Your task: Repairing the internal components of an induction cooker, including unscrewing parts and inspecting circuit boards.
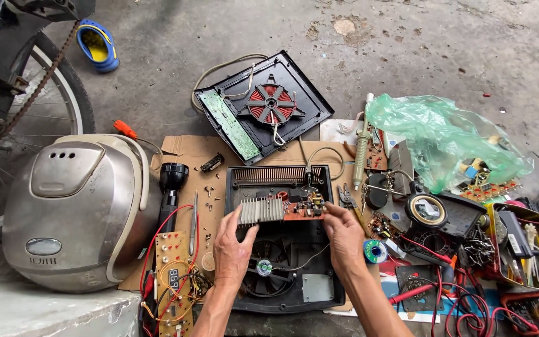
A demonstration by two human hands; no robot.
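Observation:
My left hand (233, 246) and my right hand (344, 237) hold a circuit board (304, 206) with a ribbed aluminium heatsink (261, 210) between them, just above an opened black cooker base (319, 292). The left hand grips the heatsink end, the right hand the orange board end. A round fan (264, 267) sits in the base below the board. The cooker's lid with a red coil (271, 104) and a long green board (228, 125) lies further away, upside down.
A silver rice cooker (73, 209) stands at left beside a bicycle wheel (45, 100). A black torch (171, 187), tweezers (193, 215) and a display board (173, 281) lie left of the base. A soldering iron (360, 153), green plastic bag (438, 134), meter (438, 215) and parts box (522, 246) crowd the right.

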